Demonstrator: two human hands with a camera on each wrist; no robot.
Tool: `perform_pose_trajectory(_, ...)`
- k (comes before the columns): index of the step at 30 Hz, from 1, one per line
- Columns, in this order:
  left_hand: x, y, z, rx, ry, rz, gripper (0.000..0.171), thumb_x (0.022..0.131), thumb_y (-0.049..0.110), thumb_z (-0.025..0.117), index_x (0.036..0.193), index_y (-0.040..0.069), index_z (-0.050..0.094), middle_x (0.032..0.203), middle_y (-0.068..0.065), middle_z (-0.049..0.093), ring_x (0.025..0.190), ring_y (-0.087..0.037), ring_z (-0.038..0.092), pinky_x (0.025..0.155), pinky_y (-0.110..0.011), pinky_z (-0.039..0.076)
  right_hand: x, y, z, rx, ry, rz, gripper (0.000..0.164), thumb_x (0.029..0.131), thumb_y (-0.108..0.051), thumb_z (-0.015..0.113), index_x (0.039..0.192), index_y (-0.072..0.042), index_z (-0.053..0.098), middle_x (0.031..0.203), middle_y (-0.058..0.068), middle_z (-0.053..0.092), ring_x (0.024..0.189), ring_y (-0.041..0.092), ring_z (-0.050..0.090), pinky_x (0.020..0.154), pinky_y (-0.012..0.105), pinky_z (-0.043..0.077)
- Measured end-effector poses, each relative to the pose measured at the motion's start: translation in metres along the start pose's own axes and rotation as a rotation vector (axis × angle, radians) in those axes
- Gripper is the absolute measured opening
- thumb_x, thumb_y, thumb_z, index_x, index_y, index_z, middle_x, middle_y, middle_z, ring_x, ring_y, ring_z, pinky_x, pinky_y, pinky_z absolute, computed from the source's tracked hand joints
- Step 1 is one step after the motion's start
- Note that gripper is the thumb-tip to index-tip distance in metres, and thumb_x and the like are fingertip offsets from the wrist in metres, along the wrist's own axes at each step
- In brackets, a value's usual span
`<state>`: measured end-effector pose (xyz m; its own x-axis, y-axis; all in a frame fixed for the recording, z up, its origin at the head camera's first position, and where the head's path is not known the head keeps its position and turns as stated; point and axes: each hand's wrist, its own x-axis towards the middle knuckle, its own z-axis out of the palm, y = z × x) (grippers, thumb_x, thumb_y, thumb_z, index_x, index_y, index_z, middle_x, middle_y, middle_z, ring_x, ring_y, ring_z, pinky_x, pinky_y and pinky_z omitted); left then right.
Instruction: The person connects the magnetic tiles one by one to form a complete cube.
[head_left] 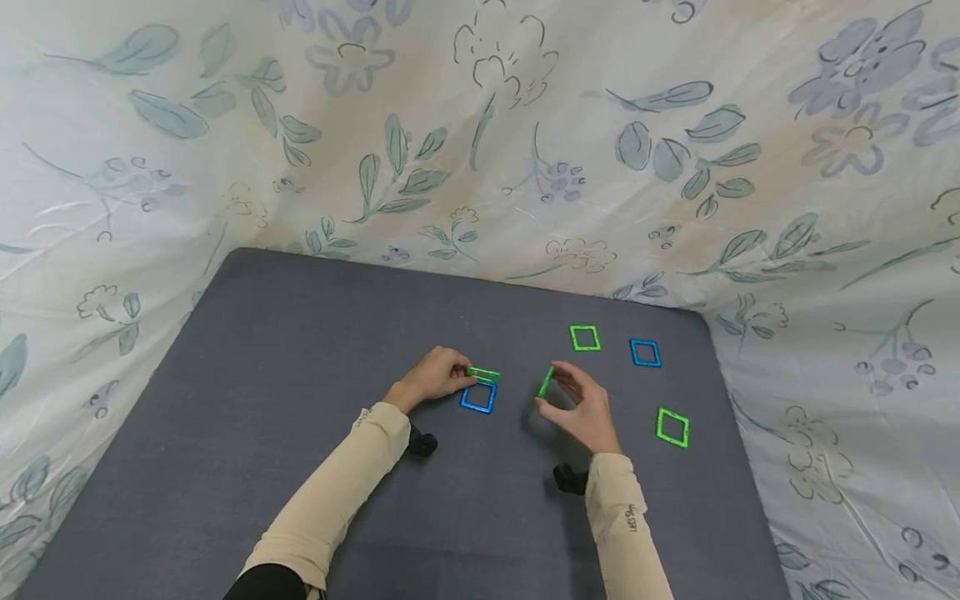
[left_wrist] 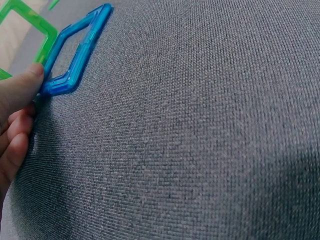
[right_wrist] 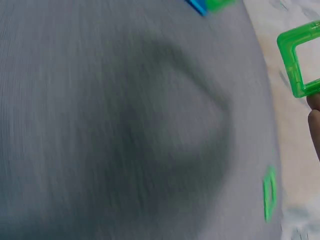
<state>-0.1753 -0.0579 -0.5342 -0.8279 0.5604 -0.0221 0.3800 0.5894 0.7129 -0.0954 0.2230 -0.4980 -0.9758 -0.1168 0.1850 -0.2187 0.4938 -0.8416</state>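
My left hand [head_left: 435, 375] pinches a green magnetic tile [head_left: 483, 372], an open square frame, between thumb and fingers. That tile stands up along the far edge of a blue magnetic tile [head_left: 478, 407], which lies flat on the table. In the left wrist view, the thumb presses the green tile [left_wrist: 48, 42] right by the corner of the blue one [left_wrist: 77, 67]. To the right, my right hand [head_left: 587, 412] holds a second green magnetic tile [head_left: 546, 382] by its edges, raised above the table. Only part of this tile [right_wrist: 291, 62] and its fingertips show in the right wrist view.
On the right side of the dark grey table [head_left: 300, 350] lie a far green tile [head_left: 585, 349], a blue tile [head_left: 646, 365] and a nearer green tile [head_left: 672, 446]. A flowered curtain [head_left: 420, 150] hangs behind the table's far edge.
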Motion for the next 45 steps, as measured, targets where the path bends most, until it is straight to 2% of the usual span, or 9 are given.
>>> perform_pose_trajectory(3,0.001,-0.001,0.0,0.001,-0.001,0.003,0.014,0.095,0.019,0.075,0.1,0.008,0.081,0.077,-0.001,0.072,0.061,-0.003,0.054,0.06,-0.019,0.045,0.008,-0.002,0.019,0.027,-0.056,-0.013,0.065,0.078,0.002,0.084,0.138,0.002,0.058,0.134,0.029,0.063,0.124,0.04,0.064,0.108,0.041,0.05)
perform_pose_trajectory(7,0.002,-0.002,0.0,0.001,0.003,0.014,0.013,0.095,0.019,0.075,0.099,0.007,0.081,0.077,-0.002,0.073,0.061,-0.003,0.054,0.06,-0.019,0.046,0.016,-0.009,0.038,0.039,-0.11,0.026,0.067,0.079,0.002,0.084,0.14,0.004,0.057,0.135,0.029,0.062,0.125,0.042,0.064,0.108,0.047,0.05)
perform_pose_trajectory(14,0.003,-0.004,0.0,-0.012,-0.01,-0.013,0.014,0.095,0.019,0.075,0.1,0.007,0.081,0.077,-0.002,0.072,0.062,-0.004,0.055,0.061,-0.02,0.046,0.021,-0.008,0.059,0.061,-0.154,0.017,0.067,0.08,0.001,0.084,0.14,0.005,0.056,0.133,0.028,0.064,0.125,0.04,0.065,0.108,0.046,0.05)
perform_pose_trajectory(21,0.004,-0.001,0.0,-0.019,-0.023,-0.037,0.013,0.095,0.02,0.074,0.098,0.009,0.081,0.076,-0.001,0.071,0.061,-0.004,0.054,0.06,-0.019,0.045,0.018,-0.005,0.066,0.086,-0.143,0.024,0.067,0.079,0.003,0.083,0.14,0.007,0.055,0.135,0.028,0.063,0.125,0.043,0.064,0.106,0.047,0.051)
perform_pose_trajectory(30,0.005,0.0,-0.002,-0.021,-0.027,-0.038,0.013,0.095,0.02,0.074,0.096,0.009,0.081,0.076,0.0,0.071,0.06,-0.004,0.052,0.059,-0.019,0.043,0.012,-0.006,0.074,0.123,-0.143,0.077,0.069,0.08,0.004,0.083,0.141,0.004,0.052,0.138,0.026,0.061,0.13,0.041,0.061,0.108,0.047,0.05)
perform_pose_trajectory(40,0.003,-0.002,-0.002,-0.009,-0.01,0.008,0.013,0.095,0.017,0.074,0.092,0.007,0.081,0.072,-0.002,0.072,0.056,-0.004,0.053,0.056,-0.019,0.045,0.003,0.001,0.087,0.083,-0.123,0.114,0.075,0.079,0.005,0.083,0.147,0.002,0.05,0.144,0.025,0.059,0.132,0.04,0.06,0.109,0.044,0.049)
perform_pose_trajectory(45,0.002,-0.002,-0.001,-0.014,0.004,0.025,0.014,0.095,0.018,0.074,0.092,0.006,0.081,0.073,-0.003,0.072,0.057,-0.002,0.053,0.057,-0.018,0.045,0.003,0.003,0.091,-0.016,-0.089,0.133,0.071,0.077,-0.003,0.088,0.142,-0.004,0.059,0.138,0.02,0.065,0.126,0.036,0.065,0.107,0.044,0.051)
